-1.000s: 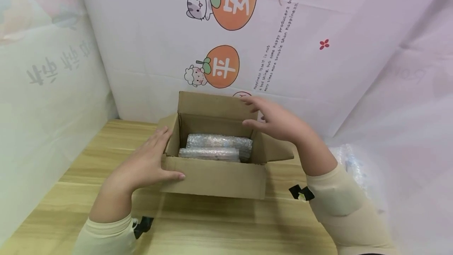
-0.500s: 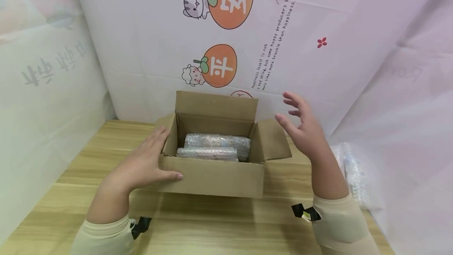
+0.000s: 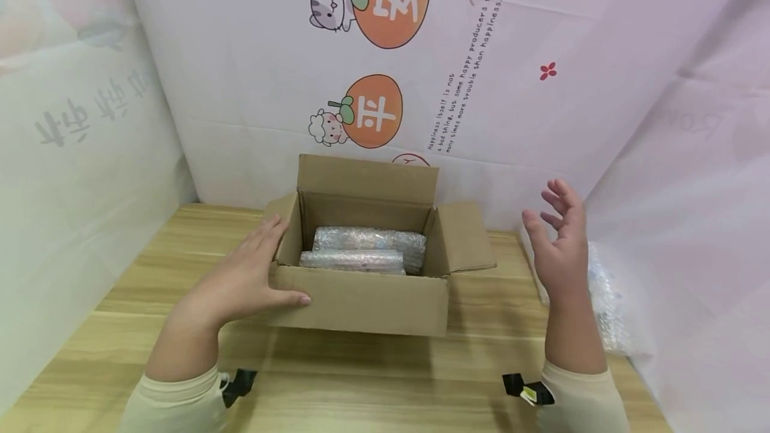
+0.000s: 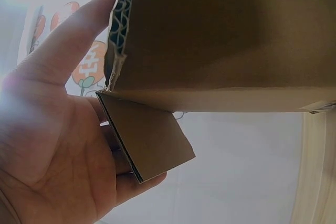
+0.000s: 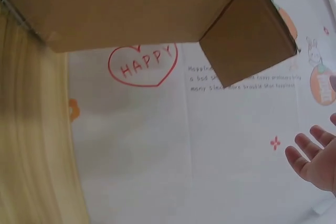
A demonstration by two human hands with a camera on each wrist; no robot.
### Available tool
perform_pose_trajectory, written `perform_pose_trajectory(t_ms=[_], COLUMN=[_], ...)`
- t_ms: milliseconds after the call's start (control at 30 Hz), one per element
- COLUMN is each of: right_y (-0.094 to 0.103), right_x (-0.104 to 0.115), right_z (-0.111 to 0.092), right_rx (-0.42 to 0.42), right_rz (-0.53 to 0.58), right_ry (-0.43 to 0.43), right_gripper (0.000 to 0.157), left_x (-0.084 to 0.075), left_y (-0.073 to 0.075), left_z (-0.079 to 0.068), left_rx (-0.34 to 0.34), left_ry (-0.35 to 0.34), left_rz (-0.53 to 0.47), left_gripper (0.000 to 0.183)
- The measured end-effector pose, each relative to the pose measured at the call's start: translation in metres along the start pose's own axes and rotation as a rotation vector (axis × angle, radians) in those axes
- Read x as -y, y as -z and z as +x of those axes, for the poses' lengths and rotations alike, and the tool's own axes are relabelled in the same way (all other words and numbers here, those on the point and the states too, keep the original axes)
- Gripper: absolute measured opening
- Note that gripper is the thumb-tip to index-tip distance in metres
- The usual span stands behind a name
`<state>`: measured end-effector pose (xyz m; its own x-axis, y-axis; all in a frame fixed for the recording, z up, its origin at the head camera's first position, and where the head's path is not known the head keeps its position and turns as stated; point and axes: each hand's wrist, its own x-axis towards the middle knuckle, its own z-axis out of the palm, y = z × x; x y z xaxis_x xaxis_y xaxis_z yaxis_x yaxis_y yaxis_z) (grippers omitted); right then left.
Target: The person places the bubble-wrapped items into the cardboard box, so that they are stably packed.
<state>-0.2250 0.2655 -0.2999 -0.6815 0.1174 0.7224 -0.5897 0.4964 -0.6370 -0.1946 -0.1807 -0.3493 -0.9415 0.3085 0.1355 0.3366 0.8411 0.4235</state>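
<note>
Box (image 3: 373, 306) is set on table (image 3: 337, 386), 2 wrapped packs (image 3: 368, 239) inside. L flap (image 4: 149, 140) is touched by L hand (image 3: 243, 279), fingers straight-ish; nothing's gripped by R hand (image 3: 561, 246), fingers loosely bent. If flap's overpressed, box might get tipped.

We record, item one, a left hand (image 4: 65, 140), palm to the camera, its thumb (image 4: 73, 40) stretched upward with the tip at the ragged corrugated edge (image 4: 122, 19) of a brown box (image 4: 210, 45), and its fingers (image 4: 139, 184) passing behind a small flap (image 4: 147, 135), a fingertip showing below. We note the box filling the upper right, darker shadow across its face, the flap hanging from its lower left corner. Behind, we enter a white cloth (image 4: 236, 161) with orange prints (image 4: 90, 66), and a pale wood strip (image 4: 321, 156) at right.
</note>
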Motion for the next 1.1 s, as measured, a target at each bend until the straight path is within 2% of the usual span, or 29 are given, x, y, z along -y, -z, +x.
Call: perform_pose_trajectory(t_ms=[267, 400, 600, 767, 833, 933, 1100], right_y=[0.027, 0.042, 0.064, 0.079, 0.088, 0.102, 0.119], right_x=[-0.049, -0.063, -0.078, -0.092, -0.100, -0.114, -0.136], right_z=[-0.007, -0.011, -0.017, -0.017, -0.019, -0.024, -0.033], right_rx=[-0.069, -0.111, -0.174, -0.191, -0.185, -0.129, 0.025], right_rz=[-0.157, -0.193, -0.205, -0.321, -0.392, -0.510, -0.695], right_ry=[-0.118, -0.168, -0.287, -0.349, -0.378, -0.446, -0.553], right_gripper=[0.062, 0.063, 0.064, 0.066, 0.068, 0.074, 0.085], left_x=[0.002, 0.002, 0.002, 0.002, 0.002, 0.000, -0.002], left_y=[-0.002, -0.002, -0.005, -0.007, -0.006, -0.004, -0.005], left_z=[-0.001, -0.001, 0.001, 0.002, 0.002, 0.002, 0.003], left_rx=[-0.007, -0.008, -0.008, -0.006, -0.002, 0.001, 0.006], left_ry=[0.008, 0.011, -0.004, 0.011, 0.014, 0.010, 0.009], left_rz=[-0.012, -0.019, -0.009, -0.012, -0.009, -0.007, -0.005], left_gripper=[0.131, 0.132, 0.132, 0.132, 0.132, 0.131, 0.131])
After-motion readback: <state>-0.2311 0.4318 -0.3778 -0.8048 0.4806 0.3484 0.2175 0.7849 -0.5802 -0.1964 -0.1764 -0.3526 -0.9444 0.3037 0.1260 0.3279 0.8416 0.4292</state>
